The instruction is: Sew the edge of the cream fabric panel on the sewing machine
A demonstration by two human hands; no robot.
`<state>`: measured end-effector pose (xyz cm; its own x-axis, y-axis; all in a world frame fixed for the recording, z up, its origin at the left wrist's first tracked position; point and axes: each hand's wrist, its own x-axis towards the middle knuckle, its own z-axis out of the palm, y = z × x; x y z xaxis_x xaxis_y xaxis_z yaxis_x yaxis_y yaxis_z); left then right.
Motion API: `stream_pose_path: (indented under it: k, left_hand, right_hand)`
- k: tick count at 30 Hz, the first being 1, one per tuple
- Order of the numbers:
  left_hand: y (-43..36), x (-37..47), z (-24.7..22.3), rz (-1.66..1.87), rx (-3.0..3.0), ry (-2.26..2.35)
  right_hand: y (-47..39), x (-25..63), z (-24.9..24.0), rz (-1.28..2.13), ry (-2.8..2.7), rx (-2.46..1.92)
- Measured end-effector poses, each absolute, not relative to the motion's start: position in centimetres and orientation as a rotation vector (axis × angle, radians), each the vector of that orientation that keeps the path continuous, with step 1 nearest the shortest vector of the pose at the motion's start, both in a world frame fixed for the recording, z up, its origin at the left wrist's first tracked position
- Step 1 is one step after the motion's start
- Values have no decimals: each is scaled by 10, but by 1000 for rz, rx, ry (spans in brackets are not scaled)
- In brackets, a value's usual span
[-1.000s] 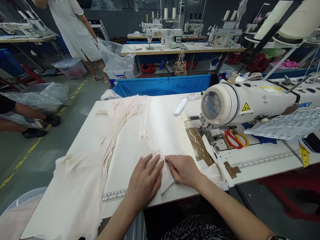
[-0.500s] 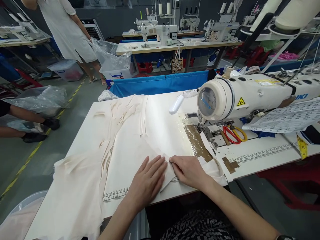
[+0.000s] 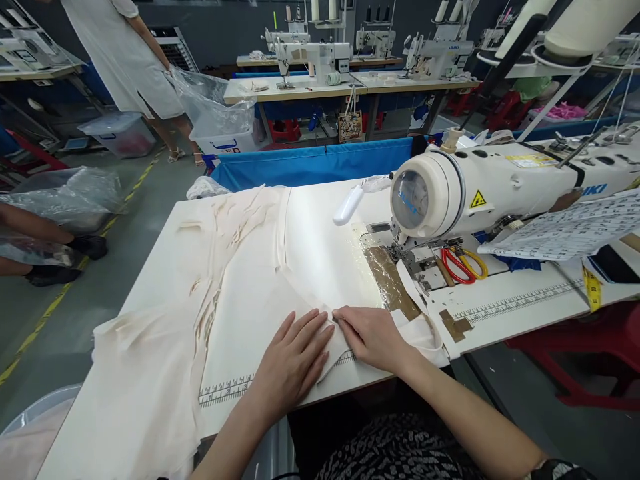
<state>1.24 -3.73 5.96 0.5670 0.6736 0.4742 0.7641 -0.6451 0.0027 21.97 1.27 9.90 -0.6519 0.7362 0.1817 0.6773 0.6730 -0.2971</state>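
Cream fabric (image 3: 255,293) lies spread over the white sewing table (image 3: 320,220), its near corner under both hands. My left hand (image 3: 295,357) rests flat on that fabric, fingers stretched out. Close beside it, my right hand (image 3: 373,337) pinches the fabric's edge between thumb and curled fingers. Right of the hands stands a white sewing machine (image 3: 445,193), with a pale strip of cloth (image 3: 417,293) running beside its needle area. More cream fabric (image 3: 145,373) hangs over the table's left front edge.
Scissors with red and yellow handles (image 3: 463,265) lie by the machine, near a printed sheet (image 3: 575,227). A white oblong object (image 3: 349,205) is at the back. Printed rulers (image 3: 225,390) run along the front edge. A person in a white dress (image 3: 120,60) stands far left.
The whole view has shifted slightly, so the table appears a little further left. Both hands keep nearly the same hold on the fabric.
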Motion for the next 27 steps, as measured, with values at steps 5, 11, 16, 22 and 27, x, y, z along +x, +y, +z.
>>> stream_pose_path:
  k: [5, 11, 16, 22, 27]
  left_hand:
    - [-37, 14, 61, -700, -2582, -1243]
    - [-37, 16, 61, -757, -2577, -1260]
    - [-40, 15, 62, -724, -2533, -1360]
    - [-37, 11, 64, -641, -2425, -1273]
    - [-16, -1, 26, -731, -2155, -921]
  right_hand:
    - [11, 222, 109, 253, -2718, -1144]
    - [5, 232, 120, 218, -2774, -1192]
    - [8, 225, 111, 235, -2748, -1230]
    - [9, 222, 102, 222, -2714, -1215]
    - [15, 214, 96, 104, -2709, -1234]
